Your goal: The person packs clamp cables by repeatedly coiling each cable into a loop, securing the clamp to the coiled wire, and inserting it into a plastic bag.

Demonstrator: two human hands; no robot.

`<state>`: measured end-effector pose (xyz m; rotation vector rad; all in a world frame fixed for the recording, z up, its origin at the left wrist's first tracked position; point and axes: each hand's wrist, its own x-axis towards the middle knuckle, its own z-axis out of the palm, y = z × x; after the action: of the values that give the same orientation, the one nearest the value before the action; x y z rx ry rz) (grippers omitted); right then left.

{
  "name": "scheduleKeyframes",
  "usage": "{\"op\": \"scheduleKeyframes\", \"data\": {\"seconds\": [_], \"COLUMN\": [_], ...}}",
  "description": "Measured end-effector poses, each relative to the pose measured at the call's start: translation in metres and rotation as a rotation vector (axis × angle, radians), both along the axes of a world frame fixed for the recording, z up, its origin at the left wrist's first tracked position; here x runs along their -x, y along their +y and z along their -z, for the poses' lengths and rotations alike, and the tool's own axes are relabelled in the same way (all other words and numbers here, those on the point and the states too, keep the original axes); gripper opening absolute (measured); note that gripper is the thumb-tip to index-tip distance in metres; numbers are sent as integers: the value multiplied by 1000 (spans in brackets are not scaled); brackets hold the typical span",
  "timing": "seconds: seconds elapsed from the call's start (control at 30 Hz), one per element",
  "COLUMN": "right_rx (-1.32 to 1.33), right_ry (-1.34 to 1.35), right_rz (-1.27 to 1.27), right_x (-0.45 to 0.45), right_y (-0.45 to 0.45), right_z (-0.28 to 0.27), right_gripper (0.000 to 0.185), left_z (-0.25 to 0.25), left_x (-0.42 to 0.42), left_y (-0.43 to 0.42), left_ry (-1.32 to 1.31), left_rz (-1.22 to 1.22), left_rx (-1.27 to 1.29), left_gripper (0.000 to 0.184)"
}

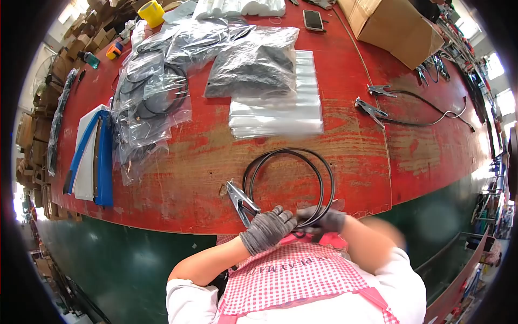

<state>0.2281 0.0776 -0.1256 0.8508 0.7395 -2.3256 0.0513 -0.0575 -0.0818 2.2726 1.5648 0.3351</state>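
Note:
A black cable (333, 183) lies coiled in loops at the table's front edge, with a metal spring clamp (240, 201) at its left side. My left hand (270, 229), in a grey glove, has its fingers curled on the near part of the coil, just beside the clamp's handles. On the coil's near right side, my right hand (325, 220), also gloved and slightly blurred, is closed around the loops. Beyond the coil is a stack of flat clear plastic bags (275, 121), partly under a bag with dark contents (251, 70).
Bagged black cables (156, 97) spread over the table's left side, near a blue-and-white long-armed device (103, 162). Another cable with clamps (426, 123) lies at right. A phone (313, 20), a cardboard box (391, 32) and a yellow tape roll (151, 13) are farther back.

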Motion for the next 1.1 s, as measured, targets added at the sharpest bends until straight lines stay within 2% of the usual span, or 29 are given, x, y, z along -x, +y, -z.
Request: {"op": "scheduleKeyframes", "data": {"seconds": [0.03,0.07,0.1,0.13,0.2,0.27,0.3,0.33,0.37,0.4,0.43,0.5,0.53,0.57,0.63,0.67,0.73,0.77,0.83,0.87,0.93,0.97,1.03,1.07,1.1], "right_rx": [-529,-605,-832,-1023,-1557,-2259,-2257,-2299,-2337,-2333,-2251,-2159,-2166,-2176,-2232,-2283,-2252,-2232,-2230,-2232,-2225,-2210,-2217,-2218,-2222], "right_ry": [102,-184,-276,-207,-42,36,45,185,332,348,401,462,454,444,444,441,444,446,443,433,426,417,416,422,426], "right_rz": [-176,71,-72,53,127,-9,-2,-3,-4,0,-54,-120,-156,-191,-250,-308,-338,-357,-344,-329,-324,-316,-307,-293,-289], "right_x": [-19,-28,-33,-43,-15,20,35,50,63,68,74,80,82,84,85,84,86,88,91,92,93,92,90,91,93], "right_y": [11,16,35,44,46,43,42,41,41,44,45,42,43,45,47,45,45,45,43,43,42,41,41,42,43], "right_z": [1,-8,-4,0,-33,-23,-1,31,40,46,46,43,41,40,43,44,42,40,45,46,45,45,51,52,52], "right_gripper": [20,20,22,25,27,36,36,42,50,50,54,59,60,62,61,60,59,58,59,59,59,59,59,59,59], "left_z": [8,19,29,38,43,40,39,40,42,44,40,31,36,36,34,37,44,43,41,38,31,34,40,33,38], "left_x": [-1,-5,-8,-10,-13,-14,-13,-13,-15,-14,-11,-5,2,7,8,11,18,19,15,16,16,14,11,11,14], "left_y": [-6,-12,-17,-21,-26,-29,-31,-34,-37,-41,-44,-55,-70,-81,-95,-96,-94,-86,-58,-45,-18,-6,16,28,38], "left_ry": [62,76,64,44,57,85,114,123,90,57,63,-161,-149,-73,-52,-53,-92,-90,-634,-638,-316,-323,-497,-534,-530], "left_rz": [43,51,47,46,43,23,4,-2,-77,-152,-164,-148,-215,-406,-1124,-1125,-1370,-1375,-1318,-1318,-1065,-1061,-895,-895,-894], "left_rx": [-36,3,3,1,-11,1,9,11,-116,-243,-238,-477,-461,-492,-371,-364,-242,-241,-350,-355,-454,-459,-522,-507,-512], "left_gripper": [32,35,35,37,40,40,39,39,38,36,36,37,40,45,54,54,70,70,77,77,71,71,65,52,52]}}
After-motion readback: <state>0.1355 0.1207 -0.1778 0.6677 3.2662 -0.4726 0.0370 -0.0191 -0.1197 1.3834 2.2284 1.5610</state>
